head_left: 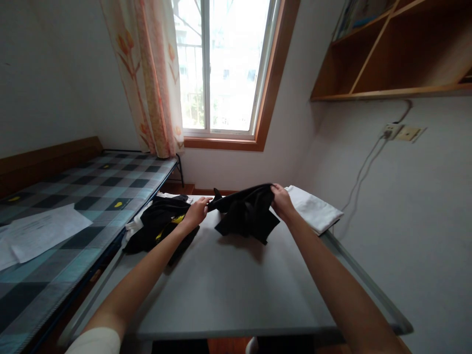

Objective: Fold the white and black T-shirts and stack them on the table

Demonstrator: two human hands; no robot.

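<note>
a black garment (248, 211) hangs over the desk (236, 290), just below frame centre; left hand (196, 212) and right hand (281, 202) each have their grip clamped on its upper edge, seemingly keeping it stretched. folded white cloth (313, 209) lies right, piled clothes (157, 219) left.

Black cloth (247, 211) = soft matt fabric, v. wrinkled, & clothes (153, 219) look like similar mat'l, while white cloth (313, 209) is matt too but smoother. Counter (228, 285) is smooth w/ a faint sheen, plastic or laminate (can't tell which), mattress (92, 189) cover looks like smooth fabric, papers (51, 228) plain & matt. Bed rail (180, 169) looks like painted metal, headboard (52, 155) dull wood, curtain (147, 73) thin fabric, shelf (391, 93) & window frame (277, 73) smooth wood w/ low sheen, pane (236, 64) clear glass, socket (407, 133) smooth plastic, wall (258, 169) matt paint, approx. even.
</note>
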